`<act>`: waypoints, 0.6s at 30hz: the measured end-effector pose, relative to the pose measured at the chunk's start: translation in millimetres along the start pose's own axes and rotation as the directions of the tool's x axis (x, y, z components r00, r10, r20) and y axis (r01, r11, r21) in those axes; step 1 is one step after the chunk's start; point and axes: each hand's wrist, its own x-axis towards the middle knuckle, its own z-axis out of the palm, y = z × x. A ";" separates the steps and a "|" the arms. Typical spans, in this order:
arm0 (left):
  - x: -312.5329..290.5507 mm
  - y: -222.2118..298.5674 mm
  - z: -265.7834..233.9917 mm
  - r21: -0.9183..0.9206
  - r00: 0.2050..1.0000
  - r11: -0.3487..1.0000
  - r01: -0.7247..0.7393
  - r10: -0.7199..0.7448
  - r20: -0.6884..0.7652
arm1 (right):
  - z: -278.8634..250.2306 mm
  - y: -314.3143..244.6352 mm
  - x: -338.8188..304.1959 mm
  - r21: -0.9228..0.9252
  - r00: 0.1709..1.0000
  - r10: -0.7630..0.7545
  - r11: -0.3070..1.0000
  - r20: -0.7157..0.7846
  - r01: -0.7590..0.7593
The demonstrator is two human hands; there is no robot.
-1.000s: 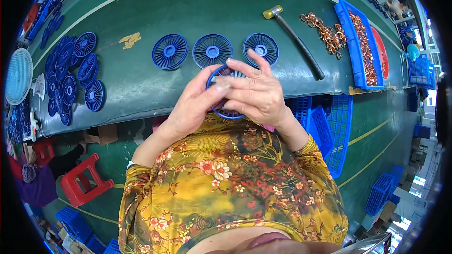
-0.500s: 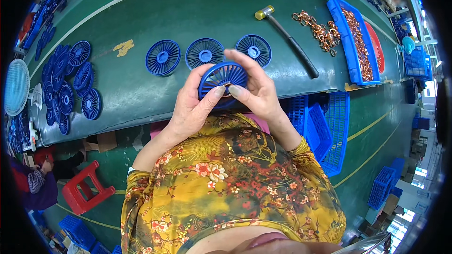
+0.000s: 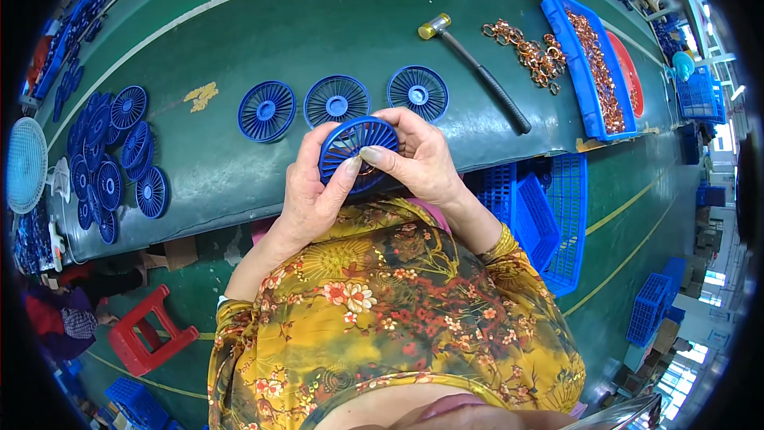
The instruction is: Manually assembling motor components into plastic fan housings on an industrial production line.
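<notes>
Both hands hold one round blue slatted fan grille (image 3: 356, 142) just above the near edge of the green table (image 3: 334, 32). My left hand (image 3: 312, 195) grips its lower left rim, thumb pressed on the face. My right hand (image 3: 416, 158) cups the right side, its thumb meeting the left thumb near the grille's centre. Three more blue grilles lie flat in a row beyond the hands: a left one (image 3: 267, 111), a middle one (image 3: 337, 99) and a right one (image 3: 418, 92).
A heap of blue grilles (image 3: 111, 151) covers the table's left end. A yellow-headed mallet (image 3: 476, 70) lies at the right, beside loose copper rings (image 3: 529, 52) and a blue tray of rings (image 3: 590, 64). Blue crates (image 3: 541, 215) and a red stool (image 3: 147, 333) stand below.
The held grille has shifted slightly left and tilted more toward me. My thumbs have come together on its face, and the right fingers have slid from over its top to its right side.
</notes>
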 end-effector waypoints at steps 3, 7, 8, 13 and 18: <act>0.7 -3.9 0.0 -0.098 0.997 0.993 0.062 -0.067 -0.047 | 1.0 1.6 7.1 -0.027 0.999 0.043 0.999 0.009 -0.042; 5.8 -3.6 2.0 -0.313 0.975 0.933 0.177 -0.210 -0.074 | 0.3 16.8 15.7 -0.568 0.932 -0.356 0.783 -0.074 0.254; 6.8 -2.7 3.2 -0.338 0.968 0.925 0.175 -0.224 -0.111 | 0.7 5.8 16.4 -0.735 0.892 -0.451 0.604 0.005 0.309; 7.1 -3.9 0.8 -0.301 0.970 0.940 0.163 -0.208 -0.124 | 8.0 -0.2 12.0 -0.851 0.759 -0.577 0.195 0.302 0.487; 8.0 -8.5 0.3 -0.303 0.972 0.942 0.141 -0.190 -0.138 | 6.6 5.2 16.4 -0.839 0.699 -0.585 0.058 0.412 0.542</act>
